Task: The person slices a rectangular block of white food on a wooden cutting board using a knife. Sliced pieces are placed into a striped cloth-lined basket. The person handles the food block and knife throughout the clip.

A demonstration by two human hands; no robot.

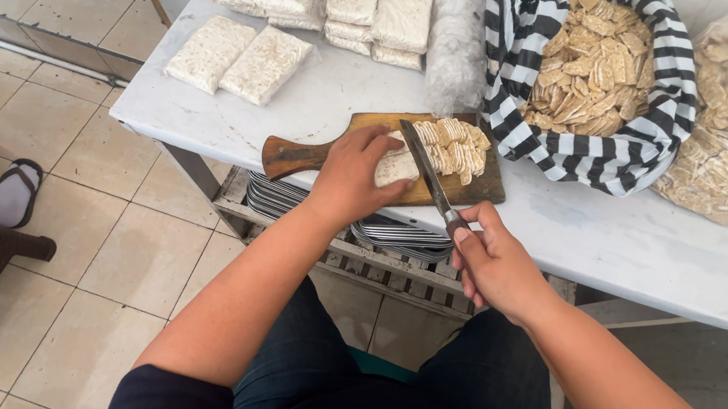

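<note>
Right hand (492,264) is wrapped round a knife (426,173), handle mostly hidden in the fist. Left hand (351,177) clamps a pale block (395,167), half covering it, on the wooden board (294,156). Slices (456,145) just behind, then the striped cloth basket (628,143) and wrapped packs (237,58) further back on the surface (627,244).

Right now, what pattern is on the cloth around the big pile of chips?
Black and white stripes on the cloth, clearest in the head view.

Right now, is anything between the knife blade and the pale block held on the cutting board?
Nothing visible. The right hand holds the knife, its blade lying across the pale block, which the left hand pins on the cutting board. Cut slices lie beyond the blade.
</note>
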